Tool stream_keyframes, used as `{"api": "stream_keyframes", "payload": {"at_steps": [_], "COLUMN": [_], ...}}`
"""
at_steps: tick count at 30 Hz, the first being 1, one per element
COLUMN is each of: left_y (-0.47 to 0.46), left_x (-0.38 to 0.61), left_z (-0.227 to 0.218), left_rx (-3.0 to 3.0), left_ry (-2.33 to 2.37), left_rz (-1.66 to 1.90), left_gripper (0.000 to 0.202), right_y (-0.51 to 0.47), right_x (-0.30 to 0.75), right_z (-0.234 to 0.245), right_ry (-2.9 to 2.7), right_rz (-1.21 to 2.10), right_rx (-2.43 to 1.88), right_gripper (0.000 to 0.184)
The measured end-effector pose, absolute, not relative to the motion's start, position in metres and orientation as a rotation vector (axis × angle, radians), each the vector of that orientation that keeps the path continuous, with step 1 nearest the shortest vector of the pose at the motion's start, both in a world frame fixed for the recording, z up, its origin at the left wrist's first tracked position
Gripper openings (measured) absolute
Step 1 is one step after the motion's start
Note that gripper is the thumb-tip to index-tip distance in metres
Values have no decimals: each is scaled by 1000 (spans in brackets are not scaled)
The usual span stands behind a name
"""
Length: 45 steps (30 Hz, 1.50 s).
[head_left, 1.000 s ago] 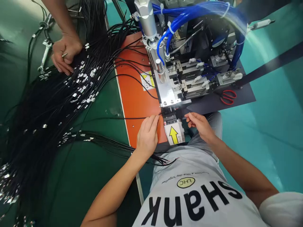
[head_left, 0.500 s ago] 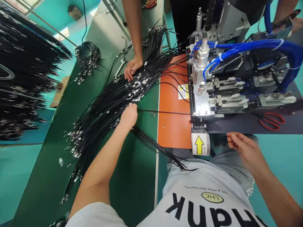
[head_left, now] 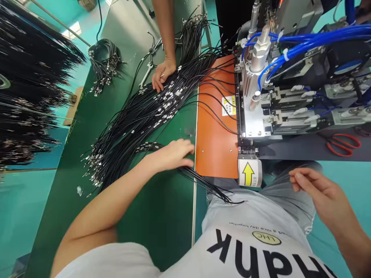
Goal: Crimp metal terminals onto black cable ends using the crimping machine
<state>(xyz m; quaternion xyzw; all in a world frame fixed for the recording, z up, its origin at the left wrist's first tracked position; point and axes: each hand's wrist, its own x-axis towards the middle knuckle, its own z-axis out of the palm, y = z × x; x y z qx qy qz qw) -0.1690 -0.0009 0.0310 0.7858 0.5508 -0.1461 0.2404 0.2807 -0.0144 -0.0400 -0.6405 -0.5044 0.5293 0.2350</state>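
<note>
My left hand (head_left: 176, 153) is over the near side of the green table, its thumb and fingers apart. Under and beside it runs a small bundle of black cables (head_left: 207, 184), whose ends reach onto my shirt. Beyond it lies a large heap of black cables (head_left: 139, 116) with white tags and metal ends. My right hand (head_left: 315, 189) hovers above my lap, thumb and fingers pinched together; anything between them is too small to make out. Close by stands the machine (head_left: 255, 104), with several cables leading over its orange plate (head_left: 217, 148) into its edge.
A co-worker's hand (head_left: 164, 73) rests on the far part of the heap, near a wrench (head_left: 146, 75). Red-handled scissors (head_left: 343, 144) lie on the dark machine base. A coiled cable bundle (head_left: 106, 63) sits at the table's left edge; hanging cables (head_left: 31, 77) fill the far left.
My left hand has moved right and nearer, off the heap, and its fingers have opened. The single cable stretching from it across the orange plate no longer shows there. My right hand stays pinched.
</note>
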Motion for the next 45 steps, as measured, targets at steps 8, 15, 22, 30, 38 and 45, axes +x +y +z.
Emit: {"api": "stream_keyframes", "payload": {"at_steps": [8, 15, 22, 30, 38, 45], "left_y": [-38, -25, -5, -13, -3, -4], "left_x": [-205, -95, -21, -17, 2, 1], "left_z": [81, 109, 30, 33, 18, 14], "left_rx": [1847, 2106, 2142, 2099, 1973, 2053], "left_ry": [1611, 1396, 1275, 1495, 1247, 1207], "left_rz": [-97, 68, 224, 50, 512, 485], "left_gripper": [12, 10, 27, 27, 17, 21], "right_y": [-13, -6, -1, 11, 19, 30], "right_x": [232, 204, 208, 191, 200, 206], "right_z": [5, 4, -5, -9, -4, -3], "right_ry": [-1746, -1870, -1808, -1555, -1637, -1806], "right_rz": [1694, 1605, 1501, 1468, 1500, 1471], "right_rx": [-1507, -1152, -1082, -1170, -1183, -1212], "right_gripper": [27, 25, 42, 11, 11, 10]}}
